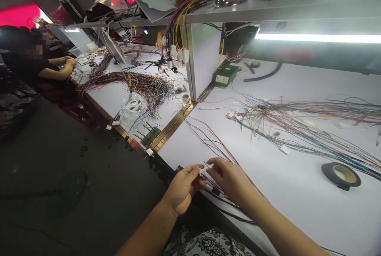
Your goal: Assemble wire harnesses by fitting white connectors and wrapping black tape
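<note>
At the bottom centre of the frame, over the near edge of the tabletop (285, 204), the left hand (184, 188) is clamped on a small white connector (201, 172), thumb on top. The right hand (228, 177) is just beside it, thumb and forefinger curled around a thin dark wire end (205, 163); whether they actually pinch it I cannot tell. The step in hand looks like close work on a wire at the connector. From here, the next move would seem to call for a steady left grip and a fine, well-aligned right pinch. Blue wires (210, 179) run from the connector toward the lower right of the frame, beneath the right hand. Fingers cover much of the connector, so its facing and long axis cannot be made out.
</note>
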Demonstrator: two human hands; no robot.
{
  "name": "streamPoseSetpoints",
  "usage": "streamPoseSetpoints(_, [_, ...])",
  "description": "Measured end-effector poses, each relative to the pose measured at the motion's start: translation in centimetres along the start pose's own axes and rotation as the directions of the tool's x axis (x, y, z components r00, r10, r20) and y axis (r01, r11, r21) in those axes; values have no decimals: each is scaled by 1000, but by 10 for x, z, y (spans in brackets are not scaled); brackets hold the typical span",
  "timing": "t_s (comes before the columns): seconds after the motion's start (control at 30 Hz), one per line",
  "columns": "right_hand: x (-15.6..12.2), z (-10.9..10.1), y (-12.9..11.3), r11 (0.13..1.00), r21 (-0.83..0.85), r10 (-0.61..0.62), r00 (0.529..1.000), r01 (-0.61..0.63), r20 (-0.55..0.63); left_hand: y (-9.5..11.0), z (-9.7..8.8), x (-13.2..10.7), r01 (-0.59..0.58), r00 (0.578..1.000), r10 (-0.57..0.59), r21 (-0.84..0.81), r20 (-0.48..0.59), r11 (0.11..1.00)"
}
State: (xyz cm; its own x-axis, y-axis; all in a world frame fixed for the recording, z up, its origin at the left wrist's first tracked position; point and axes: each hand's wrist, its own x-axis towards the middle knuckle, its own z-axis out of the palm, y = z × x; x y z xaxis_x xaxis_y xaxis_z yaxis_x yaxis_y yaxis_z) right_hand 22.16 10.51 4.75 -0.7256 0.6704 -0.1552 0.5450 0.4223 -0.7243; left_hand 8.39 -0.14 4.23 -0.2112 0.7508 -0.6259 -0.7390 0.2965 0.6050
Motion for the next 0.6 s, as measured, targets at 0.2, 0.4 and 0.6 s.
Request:
streamPoseSetpoints(0.2, [-20, -5, -1, 998, -22, -58, 998, 58, 0, -4, 7, 0, 0, 1000, 0, -40, 3, 999])
streamPoseSetpoints(0.4, [-19, -4, -4, 990, -125, -62, 997, 68, 52, -8, 11, -4, -27, 1000, 26, -32, -13, 999])
streamPoseSetpoints(0.6, [-20, -7, -12, 986, -164, 4, 996, 11, 91, -12, 9, -11, -255, 963, 269, 344, 9, 903])
